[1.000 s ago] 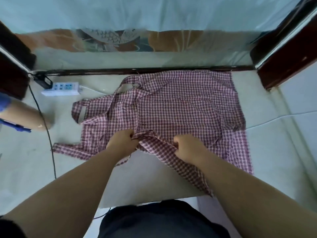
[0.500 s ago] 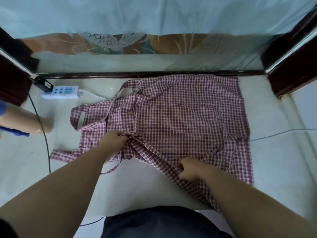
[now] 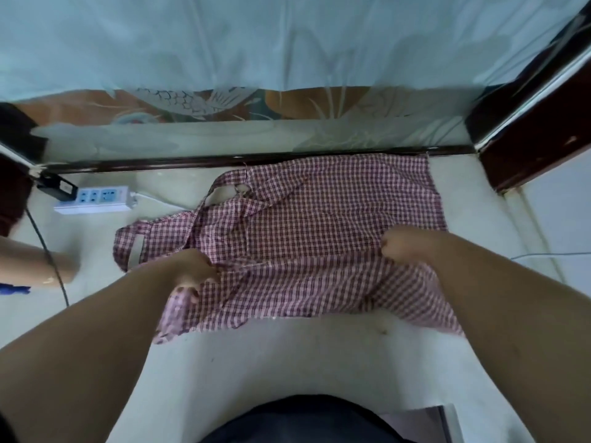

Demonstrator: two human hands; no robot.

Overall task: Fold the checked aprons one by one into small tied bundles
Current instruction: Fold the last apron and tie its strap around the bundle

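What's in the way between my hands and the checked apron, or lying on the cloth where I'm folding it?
Nothing visible. The left hand and the right hand both grip the checked apron directly, and no object lies on the cloth between them. The power strip sits on the floor off to the left, apart from the part being folded.

The person wears a dark garment (image 3: pixel 303 420), near black with a bluish cast. Its smooth cloth shows as a rounded mass at the bottom edge of the view. The left forearm (image 3: pixel 96 346) and the right forearm (image 3: pixel 499 302) are bare along their whole visible length, as are the left hand (image 3: pixel 192 266) and the right hand (image 3: pixel 403 243). A dark sliver (image 3: pixel 3 423) sits at the lower left corner against the left arm, too small to tell whether it is a sleeve.
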